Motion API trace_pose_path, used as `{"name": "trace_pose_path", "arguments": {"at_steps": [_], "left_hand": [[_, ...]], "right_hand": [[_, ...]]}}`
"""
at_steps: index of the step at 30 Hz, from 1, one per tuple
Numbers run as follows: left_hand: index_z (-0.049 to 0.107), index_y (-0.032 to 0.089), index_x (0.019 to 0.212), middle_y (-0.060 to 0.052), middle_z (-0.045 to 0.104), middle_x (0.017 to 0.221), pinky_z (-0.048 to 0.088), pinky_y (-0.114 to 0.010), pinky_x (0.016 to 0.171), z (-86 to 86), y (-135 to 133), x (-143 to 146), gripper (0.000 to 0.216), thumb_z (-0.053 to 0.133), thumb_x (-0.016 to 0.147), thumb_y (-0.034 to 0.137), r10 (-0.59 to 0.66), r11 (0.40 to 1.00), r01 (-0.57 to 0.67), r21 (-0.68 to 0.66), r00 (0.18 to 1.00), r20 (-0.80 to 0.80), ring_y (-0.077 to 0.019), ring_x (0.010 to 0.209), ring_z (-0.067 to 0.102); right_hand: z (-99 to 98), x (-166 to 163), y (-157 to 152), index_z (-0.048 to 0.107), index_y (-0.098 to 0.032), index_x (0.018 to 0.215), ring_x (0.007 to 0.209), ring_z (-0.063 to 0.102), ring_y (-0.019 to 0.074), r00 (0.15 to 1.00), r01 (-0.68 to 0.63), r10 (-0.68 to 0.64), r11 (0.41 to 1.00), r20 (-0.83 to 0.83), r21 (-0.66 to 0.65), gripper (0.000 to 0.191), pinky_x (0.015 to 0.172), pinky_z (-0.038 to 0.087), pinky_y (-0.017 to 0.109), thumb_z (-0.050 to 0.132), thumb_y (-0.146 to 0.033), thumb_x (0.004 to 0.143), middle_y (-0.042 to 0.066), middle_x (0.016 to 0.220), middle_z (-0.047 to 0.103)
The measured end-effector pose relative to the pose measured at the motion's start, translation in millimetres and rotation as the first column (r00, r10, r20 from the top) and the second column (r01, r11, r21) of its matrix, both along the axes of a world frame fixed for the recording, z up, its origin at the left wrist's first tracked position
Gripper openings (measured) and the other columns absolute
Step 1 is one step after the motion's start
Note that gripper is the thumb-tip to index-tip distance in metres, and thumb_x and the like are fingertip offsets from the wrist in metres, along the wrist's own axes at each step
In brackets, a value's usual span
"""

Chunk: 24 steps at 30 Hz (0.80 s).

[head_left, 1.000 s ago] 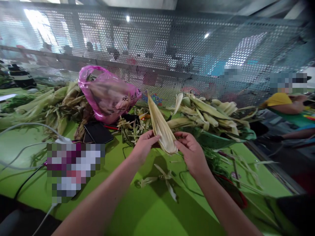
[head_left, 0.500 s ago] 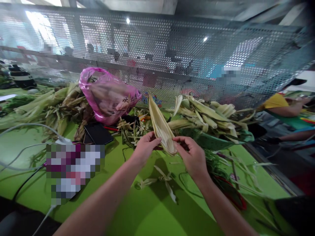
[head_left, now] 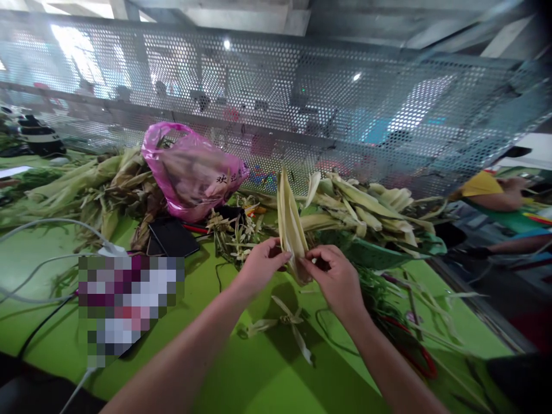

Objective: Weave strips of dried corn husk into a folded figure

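A pale yellow corn husk [head_left: 290, 221] stands nearly upright over the green table [head_left: 241, 368], folded lengthwise into a narrow strip. My left hand [head_left: 261, 268] pinches its lower left edge between thumb and fingers. My right hand [head_left: 336, 279] pinches the lower right edge, fingers curled. A small bit of trimmed husk [head_left: 287, 319] lies on the table just below the hands.
A green basket [head_left: 375, 253] heaped with husks sits behind my right hand. A pink plastic bag [head_left: 192, 172], a black phone [head_left: 172, 237] and a heap of corn leaves [head_left: 86, 184] lie at the left. White cables [head_left: 47, 261] cross the near left. A perforated metal screen [head_left: 276, 109] backs the table. A person sits at far right.
The husk has been folded narrower and turned more upright, its tip swinging right. Both hands have come closer together on its base.
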<state>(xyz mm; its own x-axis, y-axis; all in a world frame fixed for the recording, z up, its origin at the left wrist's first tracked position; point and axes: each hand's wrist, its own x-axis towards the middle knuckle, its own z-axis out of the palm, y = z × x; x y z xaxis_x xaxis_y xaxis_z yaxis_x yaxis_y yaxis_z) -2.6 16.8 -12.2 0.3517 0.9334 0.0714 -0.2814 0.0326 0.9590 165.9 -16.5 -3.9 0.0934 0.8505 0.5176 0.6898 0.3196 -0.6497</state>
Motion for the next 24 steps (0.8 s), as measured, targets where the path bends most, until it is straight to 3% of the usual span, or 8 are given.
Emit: {"name": "trace_pose_path", "arguments": {"at_steps": [2, 5, 8, 11, 14, 19, 22, 24], "left_hand": [[0.066, 0.015, 0.098, -0.006, 0.07, 0.092, 0.048, -0.027, 0.068, 0.6, 0.2, -1.0, 0.022, 0.065, 0.077, 0.022, -0.003, 1.0, 0.003, -0.016, 1.0, -0.011, -0.0156, 0.077, 0.061], [0.066, 0.015, 0.098, -0.007, 0.069, 0.094, 0.049, -0.028, 0.069, 0.0, 1.0, -2.5, 0.023, 0.067, 0.077, 0.025, -0.009, 0.999, 0.008, -0.037, 1.0, -0.009, -0.0165, 0.079, 0.061], [0.066, 0.014, 0.096, -0.008, 0.069, 0.094, 0.05, -0.029, 0.072, -1.9, 2.3, -3.1, 0.022, 0.067, 0.077, 0.025, -0.007, 0.998, 0.007, -0.061, 1.0, 0.009, -0.0168, 0.081, 0.061], [0.066, 0.014, 0.094, -0.008, 0.068, 0.093, 0.051, -0.029, 0.071, -5.2, 4.9, -2.8, 0.018, 0.065, 0.078, 0.023, 0.006, 0.997, -0.004, -0.08, 1.0, 0.021, -0.0162, 0.079, 0.061], [0.066, 0.014, 0.092, -0.006, 0.068, 0.088, 0.05, -0.027, 0.067, -10.1, 8.6, -2.6, 0.016, 0.062, 0.077, 0.018, 0.04, 0.995, -0.04, -0.088, 0.999, -0.002, -0.0142, 0.072, 0.06], [0.065, 0.013, 0.095, -0.003, 0.067, 0.078, 0.046, -0.022, 0.058, -20.0, 15.9, -3.3, 0.021, 0.06, 0.074, 0.014, 0.121, 0.988, -0.127, -0.086, 0.99, -0.068, -0.0124, 0.066, 0.058], [0.063, 0.015, 0.105, -0.001, 0.065, 0.074, 0.045, -0.021, 0.058, -23.6, 23.0, -1.7, 0.031, 0.064, 0.073, 0.017, 0.207, 0.976, -0.212, -0.047, 0.973, -0.104, -0.0131, 0.066, 0.058], [0.059, 0.018, 0.116, -0.002, 0.067, 0.08, 0.047, -0.023, 0.063, -23.7, 27.4, 1.3, 0.041, 0.065, 0.076, 0.023, 0.192, 0.98, -0.195, -0.041, 0.979, -0.068, -0.0148, 0.07, 0.06]], "right_hand": [[1.6, 0.6, 0.5, 0.067, -0.021, 0.071, 0.071, 0.054, 0.0196, 0.998, 0.006, -0.007, 1.0, -0.064, -0.015, 0.024, 0.065, 0.044, 0.032, 0.071, -0.045, 0.074, 0.004, 0.081, 0.057], [0.9, 0.4, 0.7, 0.066, -0.021, 0.072, 0.071, 0.054, 0.0188, 0.958, -0.042, -0.002, 0.988, -0.287, -0.147, 0.027, 0.065, 0.044, 0.031, 0.073, -0.047, 0.072, 0.002, 0.077, 0.058], [-1.1, -1.2, 0.3, 0.062, -0.021, 0.073, 0.062, 0.052, 0.0165, 0.805, -0.207, -0.004, 0.935, -0.593, -0.287, 0.028, 0.059, 0.044, 0.029, 0.075, -0.045, 0.07, 0.0, 0.069, 0.059], [-1.0, -1.7, 0.6, 0.059, -0.02, 0.072, 0.054, 0.05, 0.0126, 0.656, -0.281, -0.043, 0.913, -0.753, -0.297, 0.028, 0.052, 0.041, 0.025, 0.079, -0.039, 0.066, -0.003, 0.061, 0.057], [1.3, -0.2, 2.0, 0.058, -0.02, 0.071, 0.054, 0.055, 0.0131, 0.62, -0.235, -0.06, 0.937, -0.782, -0.258, 0.029, 0.053, 0.045, 0.025, 0.081, -0.036, 0.062, -0.003, 0.063, 0.061], [4.6, 2.0, 3.6, 0.06, -0.021, 0.077, 0.055, 0.06, 0.0162, 0.645, -0.177, -0.071, 0.955, -0.761, -0.239, 0.026, 0.059, 0.052, 0.033, 0.077, -0.036, 0.063, 0.0, 0.069, 0.067], [4.9, 1.8, 4.1, 0.065, -0.02, 0.084, 0.06, 0.061, 0.0164, 0.653, -0.173, -0.05, 0.962, -0.755, -0.213, 0.03, 0.062, 0.053, 0.032, 0.079, -0.034, 0.062, 0.001, 0.073, 0.068], [4.3, 2.1, 4.8, 0.066, -0.02, 0.088, 0.064, 0.061, 0.0169, 0.667, -0.17, -0.034, 0.966, -0.744, -0.196, 0.034, 0.065, 0.053, 0.032, 0.08, -0.034, 0.061, 0.002, 0.078, 0.068]]}}
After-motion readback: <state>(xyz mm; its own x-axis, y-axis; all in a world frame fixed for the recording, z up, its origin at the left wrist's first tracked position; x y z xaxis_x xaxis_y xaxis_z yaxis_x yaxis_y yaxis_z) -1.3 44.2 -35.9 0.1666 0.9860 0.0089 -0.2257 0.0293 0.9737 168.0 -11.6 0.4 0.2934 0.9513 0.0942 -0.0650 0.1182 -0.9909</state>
